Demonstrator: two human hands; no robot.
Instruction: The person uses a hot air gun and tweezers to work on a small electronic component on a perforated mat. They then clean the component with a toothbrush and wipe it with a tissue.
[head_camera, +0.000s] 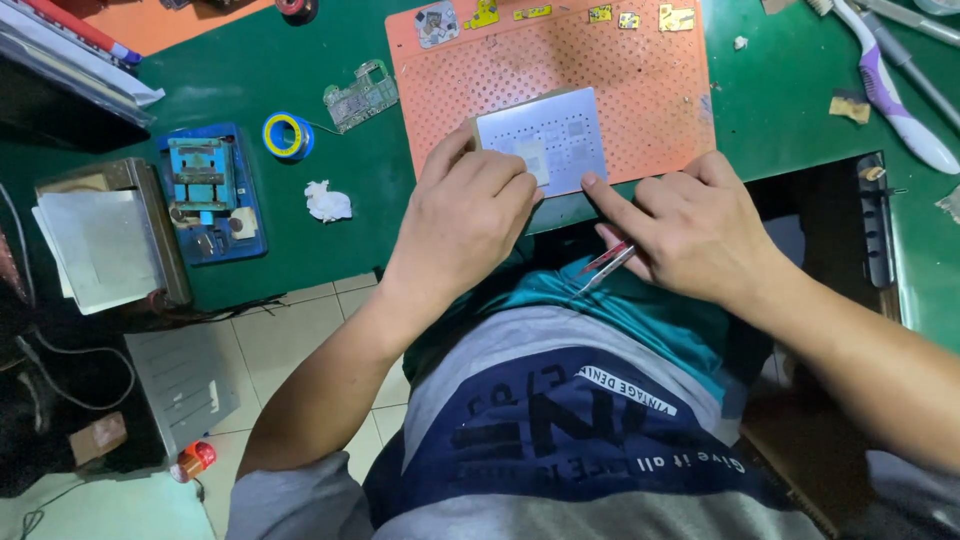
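Across the upper half of the head view lies the green work surface (300, 90), the largest item, with a tiled floor (300, 340) visible below its near edge. At 12 o'clock on that surface rests an orange perforated mat (640, 90), carrying several small chips and board fragments (678, 17) along its far edge. At 9 o'clock sits a grey metal box with a flat plate on top (105, 240), and just to its right a blue fixture block (208, 190). Near the centre of the view, on the near edge of the mat, lies the metal stencil plate (548, 137), a thin silver rectangle with fine hole patterns. The left hand (465, 215) rests on the stencil's left edge with fingers curled down over it, the thumb touching the left corner; it presses rather than lifts. The right hand (690, 230) is at 3 o'clock from the stencil, index finger extended and touching the plate's near right corner, while its remaining fingers are folded around a pair of red-handled tweezers (605, 262) whose tips point toward 7 o'clock. At 10 o'clock lie a bare circuit board (362, 97), a blue-and-yellow tape roll (287, 135) and a crumpled white wad (327, 202). At 2 o'clock rests a white-and-purple brush (895, 95).
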